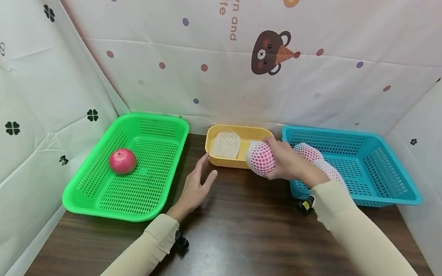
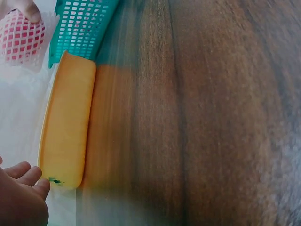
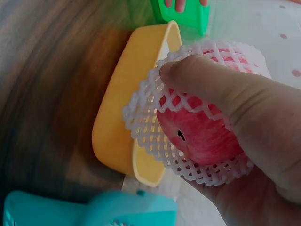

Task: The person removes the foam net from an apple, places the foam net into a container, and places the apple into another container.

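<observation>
My right hand (image 1: 283, 160) grips a red apple (image 3: 200, 136) wrapped in a white foam net (image 3: 153, 127), thumb on top. It holds the apple over the right end of a yellow box (image 1: 238, 163), near the blue basket's left rim. An empty foam net (image 1: 226, 145) lies inside the box's left half. My left hand (image 1: 196, 186) holds nothing, its fingers loosely extended, with the fingertips right at the box's front left corner. Inside the green basket (image 1: 175, 174) sits a bare pinkish-red fruit (image 1: 122, 161).
A blue basket (image 1: 400, 194) stands at the right with netted fruits (image 1: 308, 152) in its left part, partly hidden by my right arm. Printed cloth walls (image 1: 157, 20) enclose the dark wooden table (image 1: 231, 243) at the back and sides.
</observation>
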Demonstrator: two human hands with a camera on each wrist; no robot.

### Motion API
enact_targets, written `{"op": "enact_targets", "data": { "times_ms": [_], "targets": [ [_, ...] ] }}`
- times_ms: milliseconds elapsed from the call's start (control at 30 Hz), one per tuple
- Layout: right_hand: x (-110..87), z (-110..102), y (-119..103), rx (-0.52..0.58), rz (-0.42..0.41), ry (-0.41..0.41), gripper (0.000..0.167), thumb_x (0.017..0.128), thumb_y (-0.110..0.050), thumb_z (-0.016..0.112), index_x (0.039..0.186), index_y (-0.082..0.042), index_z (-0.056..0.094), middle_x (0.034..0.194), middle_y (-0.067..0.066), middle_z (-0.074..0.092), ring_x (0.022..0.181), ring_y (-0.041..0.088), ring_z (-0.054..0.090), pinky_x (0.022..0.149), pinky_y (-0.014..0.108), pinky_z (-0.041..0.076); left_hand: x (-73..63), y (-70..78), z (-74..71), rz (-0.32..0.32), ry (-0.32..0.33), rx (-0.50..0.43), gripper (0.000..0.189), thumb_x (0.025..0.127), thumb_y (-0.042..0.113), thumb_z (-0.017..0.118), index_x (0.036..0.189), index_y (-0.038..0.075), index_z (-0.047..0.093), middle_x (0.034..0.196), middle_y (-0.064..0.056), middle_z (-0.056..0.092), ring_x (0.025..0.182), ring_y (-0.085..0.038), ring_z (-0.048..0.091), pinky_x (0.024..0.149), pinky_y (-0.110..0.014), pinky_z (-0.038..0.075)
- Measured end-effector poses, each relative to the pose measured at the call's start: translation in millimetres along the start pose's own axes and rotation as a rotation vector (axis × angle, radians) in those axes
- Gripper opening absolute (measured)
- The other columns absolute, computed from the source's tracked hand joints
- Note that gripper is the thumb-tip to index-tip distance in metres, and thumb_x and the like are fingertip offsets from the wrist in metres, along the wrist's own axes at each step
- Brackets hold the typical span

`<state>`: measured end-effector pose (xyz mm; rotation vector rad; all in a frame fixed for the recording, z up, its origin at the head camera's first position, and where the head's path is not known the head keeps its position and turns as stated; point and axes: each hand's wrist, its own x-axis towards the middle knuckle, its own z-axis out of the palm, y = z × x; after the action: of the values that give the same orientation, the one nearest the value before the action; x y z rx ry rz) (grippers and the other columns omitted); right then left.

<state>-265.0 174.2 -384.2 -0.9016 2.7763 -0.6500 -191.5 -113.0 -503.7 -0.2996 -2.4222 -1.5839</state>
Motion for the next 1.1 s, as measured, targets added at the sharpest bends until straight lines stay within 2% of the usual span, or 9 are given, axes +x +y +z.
{"op": "enact_targets", "data": {
  "times_ms": [133,333,467,667,733,900,1100],
  "targets": [
    [2.8,9,-4,0.002,-0.004,-0.012,0.1,0.07,-0.017,0.094,0.147,-0.003,0.032,0.13,0.02,0.052,0.115,0.036,0.051,0.101,0.055,0.047,0.3,-0.5,0.0,-0.005,0.0,0.008,0.063,0.106,0.035,0.056,0.162,0.021,0.029,0.16,-0.015,0.041,0.147,-0.022,0.039,0.119,-0.05,0.032],
    [4.0,24,-7,0.0,-0.084,-0.001,0.096,0.07,-0.017,0.093,0.144,-0.001,0.034,0.129,0.019,0.056,0.115,0.032,0.055,0.103,0.051,0.048,-0.3,-0.1,0.3,0.009,0.007,0.015,0.063,0.106,0.033,0.057,0.161,0.02,0.03,0.158,-0.017,0.043,0.147,-0.023,0.041,0.118,-0.05,0.033],
    [3.7,32,-9,0.018,-0.124,0.012,0.095,0.069,-0.016,0.093,0.143,0.0,0.036,0.125,0.02,0.059,0.111,0.033,0.057,0.099,0.05,0.05,-0.9,0.3,0.7,0.006,0.014,0.02,0.063,0.106,0.033,0.057,0.161,0.02,0.031,0.158,-0.017,0.044,0.146,-0.024,0.042,0.118,-0.05,0.034],
    [3.4,42,-13,0.048,-0.077,-0.027,0.096,0.07,-0.02,0.094,0.145,-0.006,0.036,0.126,0.015,0.056,0.111,0.031,0.054,0.098,0.051,0.051,-1.1,-1.1,1.3,0.0,0.018,0.022,0.062,0.106,0.03,0.057,0.161,0.02,0.031,0.158,-0.017,0.044,0.146,-0.024,0.042,0.118,-0.052,0.034],
    [3.6,45,-13,0.061,-0.062,-0.039,0.096,0.07,-0.021,0.094,0.146,-0.009,0.036,0.126,0.014,0.055,0.111,0.03,0.053,0.097,0.05,0.051,-1.1,-2.4,1.4,-0.005,0.015,0.027,0.061,0.107,0.034,0.055,0.161,0.02,0.03,0.158,-0.017,0.044,0.146,-0.023,0.041,0.118,-0.051,0.033],
    [5.6,55,-12,0.078,-0.048,-0.059,0.096,0.07,-0.021,0.094,0.146,-0.012,0.036,0.126,0.012,0.055,0.112,0.029,0.053,0.097,0.05,0.051,-0.8,-4.8,1.3,-0.008,0.011,0.032,0.062,0.107,0.042,0.051,0.161,0.017,0.031,0.158,-0.016,0.044,0.146,-0.024,0.041,0.119,-0.05,0.033],
    [9.2,66,-11,0.078,-0.069,-0.07,0.097,0.068,-0.022,0.093,0.146,-0.011,0.036,0.128,0.013,0.053,0.113,0.029,0.051,0.098,0.051,0.049,-0.7,-5.1,1.1,-0.021,0.01,0.036,0.065,0.107,0.044,0.051,0.161,0.014,0.031,0.159,-0.014,0.043,0.146,-0.024,0.042,0.118,-0.05,0.034]
  ]
}}
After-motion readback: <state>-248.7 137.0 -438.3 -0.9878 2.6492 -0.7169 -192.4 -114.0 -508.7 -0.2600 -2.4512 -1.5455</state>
